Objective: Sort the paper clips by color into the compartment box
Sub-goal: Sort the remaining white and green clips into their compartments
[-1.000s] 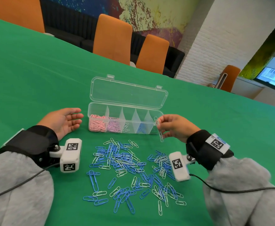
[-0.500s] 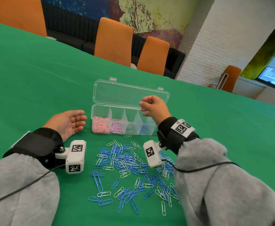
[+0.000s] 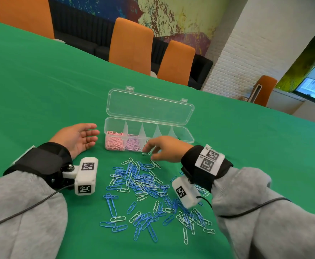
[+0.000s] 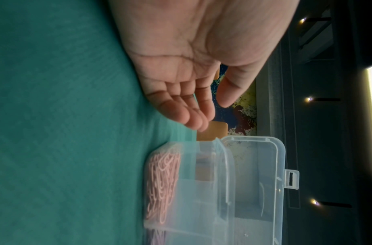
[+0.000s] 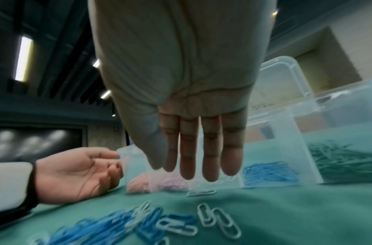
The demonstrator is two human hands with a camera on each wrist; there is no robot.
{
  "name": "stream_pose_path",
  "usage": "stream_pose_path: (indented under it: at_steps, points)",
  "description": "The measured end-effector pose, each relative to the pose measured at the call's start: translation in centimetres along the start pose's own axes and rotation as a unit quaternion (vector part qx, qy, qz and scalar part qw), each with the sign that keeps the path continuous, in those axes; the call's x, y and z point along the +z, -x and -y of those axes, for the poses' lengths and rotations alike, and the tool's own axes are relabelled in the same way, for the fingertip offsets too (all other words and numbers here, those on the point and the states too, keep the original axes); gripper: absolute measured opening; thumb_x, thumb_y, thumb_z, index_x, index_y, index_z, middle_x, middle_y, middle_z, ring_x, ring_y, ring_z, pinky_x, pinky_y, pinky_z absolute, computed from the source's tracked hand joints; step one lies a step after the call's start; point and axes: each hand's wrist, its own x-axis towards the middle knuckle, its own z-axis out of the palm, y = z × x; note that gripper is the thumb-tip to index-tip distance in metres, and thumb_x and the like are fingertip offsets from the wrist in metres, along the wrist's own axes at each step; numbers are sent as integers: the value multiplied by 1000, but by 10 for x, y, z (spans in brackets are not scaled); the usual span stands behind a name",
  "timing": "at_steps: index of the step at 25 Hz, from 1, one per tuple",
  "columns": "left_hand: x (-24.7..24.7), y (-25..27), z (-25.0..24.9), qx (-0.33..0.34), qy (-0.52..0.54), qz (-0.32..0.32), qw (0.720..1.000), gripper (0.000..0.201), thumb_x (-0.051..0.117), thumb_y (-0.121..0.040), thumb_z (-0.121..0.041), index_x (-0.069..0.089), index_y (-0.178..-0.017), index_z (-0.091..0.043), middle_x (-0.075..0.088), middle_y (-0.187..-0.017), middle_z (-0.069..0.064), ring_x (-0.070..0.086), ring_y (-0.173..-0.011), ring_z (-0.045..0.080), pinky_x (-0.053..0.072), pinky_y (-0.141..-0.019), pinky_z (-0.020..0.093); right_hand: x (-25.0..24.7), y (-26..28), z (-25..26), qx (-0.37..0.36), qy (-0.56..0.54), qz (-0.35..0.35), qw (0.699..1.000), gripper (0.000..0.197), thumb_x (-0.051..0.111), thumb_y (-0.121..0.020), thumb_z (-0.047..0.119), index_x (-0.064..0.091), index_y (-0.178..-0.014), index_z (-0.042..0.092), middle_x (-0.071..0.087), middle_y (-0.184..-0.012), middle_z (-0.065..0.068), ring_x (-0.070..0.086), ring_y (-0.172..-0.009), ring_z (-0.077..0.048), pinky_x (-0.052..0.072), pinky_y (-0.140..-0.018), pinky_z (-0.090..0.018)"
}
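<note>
Two hands lie over the green table (image 3: 41, 86), and neither holds anything. At the left of the head view, the left hand (image 3: 76, 138) rests palm-up on the cloth with relaxed, barely curled fingers, just beside the left end of the compartment box (image 3: 149, 126); the right wrist view shows its fingertips (image 5: 116, 163) at that end wall, touching or nearly so.

Center frame, the clear box stands with its lid (image 3: 149, 107) tipped up and back. Its leftmost compartment holds pink clips (image 3: 114, 142), the next one lilac clips (image 3: 133, 143). The right wrist view shows further cells toward the right: a few pale clips behind the fingers, then blue clips (image 5: 269, 172), then green clips (image 5: 344, 162).

Just in front of the box, the right hand (image 3: 166, 149) hovers palm-down with all its fingers straight and together, empty. A single pale clip (image 3: 146, 154) lies on the cloth under its fingertips; whether they touch it I cannot tell.

Below, in the lower middle of the head view, the unsorted pile (image 3: 143, 184) of blue and pale clips spreads loosely toward the bottom right, partly under the right wrist camera (image 3: 184, 192).
</note>
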Motion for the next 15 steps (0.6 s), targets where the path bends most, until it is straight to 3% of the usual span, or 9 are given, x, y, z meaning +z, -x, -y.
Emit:
stream_pose_path:
  at_steps: [3, 6, 8, 9, 11, 13, 15]
  points:
    - [0, 0, 0, 1, -2, -1, 1000, 17, 41, -98, -16, 56, -90, -12, 64, -53, -5, 56, -41, 4, 46, -41, 12, 14, -5, 6, -7, 115, 51, 992, 45, 56, -89, 9, 51, -133, 20, 52, -136, -2, 51, -120, -21, 39, -100, -29]
    - [0, -1, 0, 1, -4, 1, 1000, 17, 41, -98, -16, 55, -90, -12, 64, -53, -6, 56, -41, 4, 46, -41, 12, 14, -3, 4, 7, 128, 47, 991, 48, 48, -88, 1, 50, -133, 16, 53, -133, -5, 51, -118, -21, 40, -100, -28]
    - [0, -1, 0, 1, -4, 2, 1000, 17, 41, -98, -16, 56, -90, -12, 64, -53, -5, 56, -42, 4, 46, -41, 13, 10, 3, -1, 24, 84, 41, 995, 44, 46, -87, -2, 53, -128, 14, 59, -125, -5, 55, -103, -18, 45, -92, -26]
    - [0, -1, 0, 1, -4, 3, 1000, 16, 41, -98, -16, 56, -90, -12, 64, -53, -5, 56, -42, 4, 46, -41, 13, 8, 7, -4, 31, 53, 40, 997, 42, 45, -88, -2, 55, -125, 13, 61, -119, -4, 56, -92, -15, 48, -83, -24]
    - [-1, -2, 0, 2, -5, 3, 1000, 17, 41, -98, -16, 56, -91, -12, 64, -54, -5, 56, -42, 4, 46, -41, 13, 7, 12, -9, 44, 12, 32, 998, 36, 46, -89, 0, 57, -121, 13, 61, -108, -3, 52, -73, -7, 43, -62, -14]
    - [-1, -1, 0, 2, -6, 3, 1000, 17, 41, -98, -16, 55, -91, -12, 64, -53, -6, 57, -42, 4, 46, -41, 13, 8, 13, -11, 60, 8, 19, 998, 32, 51, -89, 3, 57, -119, 12, 56, -101, -1, 47, -65, -2, 39, -56, -12]
    - [-1, -1, 0, 3, -5, 2, 1000, 16, 41, -98, -16, 55, -91, -12, 64, -53, -6, 57, -42, 4, 46, -41, 13, 11, 10, -8, 85, 0, 29, 996, 30, 60, -88, 11, 56, -118, 11, 53, -95, 1, 50, -62, -8, 43, -58, -17]
